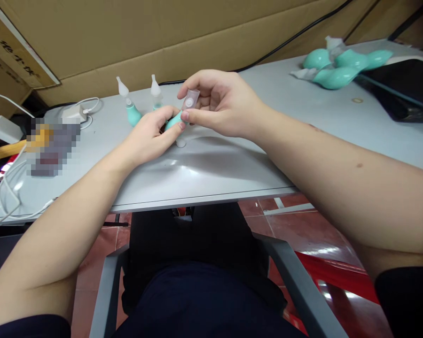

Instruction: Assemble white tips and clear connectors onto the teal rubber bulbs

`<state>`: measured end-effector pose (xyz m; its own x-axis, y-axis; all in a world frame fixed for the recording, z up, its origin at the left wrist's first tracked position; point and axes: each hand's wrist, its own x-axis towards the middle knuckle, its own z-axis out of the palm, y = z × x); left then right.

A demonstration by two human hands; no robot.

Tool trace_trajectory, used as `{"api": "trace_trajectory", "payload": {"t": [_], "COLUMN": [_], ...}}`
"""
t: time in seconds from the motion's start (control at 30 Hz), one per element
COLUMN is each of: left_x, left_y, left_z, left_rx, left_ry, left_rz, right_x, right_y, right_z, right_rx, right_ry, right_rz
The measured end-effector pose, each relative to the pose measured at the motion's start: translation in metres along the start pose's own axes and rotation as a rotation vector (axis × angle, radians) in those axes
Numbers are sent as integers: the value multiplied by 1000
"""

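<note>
Bulb (174, 121): centre of frame | left hand (153, 131): gripping bulb | right hand (220, 103): pinching clear tip (191, 99) at bulb's end

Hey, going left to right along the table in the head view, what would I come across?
White charger, upright mint bulb with a white nozzle, second white nozzle, mint bulb in the left hand, right hand, cluster of mint bulbs, black flat object.
</note>
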<state>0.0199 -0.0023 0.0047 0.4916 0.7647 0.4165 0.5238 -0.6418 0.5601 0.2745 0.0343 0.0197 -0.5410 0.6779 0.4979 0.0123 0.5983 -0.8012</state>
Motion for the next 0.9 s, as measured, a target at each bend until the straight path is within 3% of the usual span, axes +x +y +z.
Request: {"api": "trace_trajectory", "payload": {"t": [0.27,0.9], "left_x": [-1,-5], "left_y": [9,20], "left_z": [-5,-14], "left_rx": [44,49], "left_ry": [-27,-131], "left_rz": [17,-44], "right_x": [1,-2], "right_y": [12,5], "right_z": [-4,-10], "right_rx": [-68,-165], "right_ry": [-38,-111], "right_rz": [-74,-21]}}
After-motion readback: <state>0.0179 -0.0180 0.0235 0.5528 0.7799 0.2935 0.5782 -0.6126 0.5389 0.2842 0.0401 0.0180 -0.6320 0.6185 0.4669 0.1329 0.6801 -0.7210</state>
